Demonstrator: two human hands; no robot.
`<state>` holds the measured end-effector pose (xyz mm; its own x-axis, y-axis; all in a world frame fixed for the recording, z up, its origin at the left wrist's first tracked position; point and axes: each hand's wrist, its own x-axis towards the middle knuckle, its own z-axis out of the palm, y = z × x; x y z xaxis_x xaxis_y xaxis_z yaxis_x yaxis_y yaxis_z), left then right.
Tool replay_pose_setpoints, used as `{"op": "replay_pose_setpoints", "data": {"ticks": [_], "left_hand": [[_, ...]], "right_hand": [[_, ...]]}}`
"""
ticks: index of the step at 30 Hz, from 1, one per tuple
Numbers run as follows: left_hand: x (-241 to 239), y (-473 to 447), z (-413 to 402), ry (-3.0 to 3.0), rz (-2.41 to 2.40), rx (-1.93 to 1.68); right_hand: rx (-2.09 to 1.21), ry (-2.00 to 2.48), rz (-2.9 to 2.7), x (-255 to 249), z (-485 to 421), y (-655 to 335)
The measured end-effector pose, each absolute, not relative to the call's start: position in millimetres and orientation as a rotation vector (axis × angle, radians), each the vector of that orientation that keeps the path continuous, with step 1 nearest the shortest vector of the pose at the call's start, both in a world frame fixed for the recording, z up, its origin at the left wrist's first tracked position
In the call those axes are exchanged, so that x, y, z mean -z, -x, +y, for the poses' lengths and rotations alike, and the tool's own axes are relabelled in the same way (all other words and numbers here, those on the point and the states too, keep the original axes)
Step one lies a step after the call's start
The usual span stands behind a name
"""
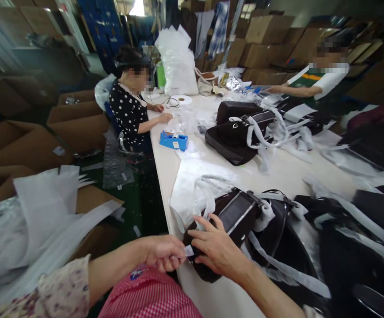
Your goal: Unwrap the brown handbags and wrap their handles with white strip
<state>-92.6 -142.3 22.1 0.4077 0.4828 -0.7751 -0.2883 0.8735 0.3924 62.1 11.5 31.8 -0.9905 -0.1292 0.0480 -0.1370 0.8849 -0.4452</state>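
A black handbag (241, 212) lies at the near edge of the table, its handles wrapped in white paper. At its near left end, my left hand (167, 252) pinches a small white tag (188, 251) between thumb and fingers. My right hand (213, 245) rests on the bag just beside the tag, its fingers spread over the black surface. White wrapping sheet (188, 185) lies beyond the bag. Another black bag (287, 238) with white-wrapped straps sits close on the right.
A blue tape dispenser (173, 141) stands near the table's left edge. More black bags (234, 132) lie further back and to the right. Two co-workers (128, 97) (324, 75) sit around the table. Open cartons (22, 145) and white packing sheets (46, 207) fill the floor at left.
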Motion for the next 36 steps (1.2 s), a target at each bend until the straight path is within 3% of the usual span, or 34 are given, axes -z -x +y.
{"op": "replay_pose_setpoints", "data": {"ticks": [5, 11, 14, 22, 36], "left_hand": [[-22.1, 91.8, -132.8, -0.260, 1.110, -0.424], [-64.5, 81.1, -146.3, -1.118, 1.946, -0.431], [-72.9, 66.1, -152.6, -1.374, 2.130, -0.295], [-57.1, 40.7, -131.5, -1.368, 2.167, 0.052], [-45.4, 21.0, -123.4, -1.248, 2.289, 0.056]], "right_hand": [[-0.855, -0.065, -2.885, -2.6, 5.3, -72.9], [-0.839, -0.065, -2.819, 5.2, 3.6, -72.5], [-0.831, -0.064, -2.823, 7.5, 3.5, -70.9], [-0.856, -0.105, -2.803, 18.0, 4.0, -74.1], [-0.836, -0.151, -2.832, 19.0, 8.9, -71.6]]}}
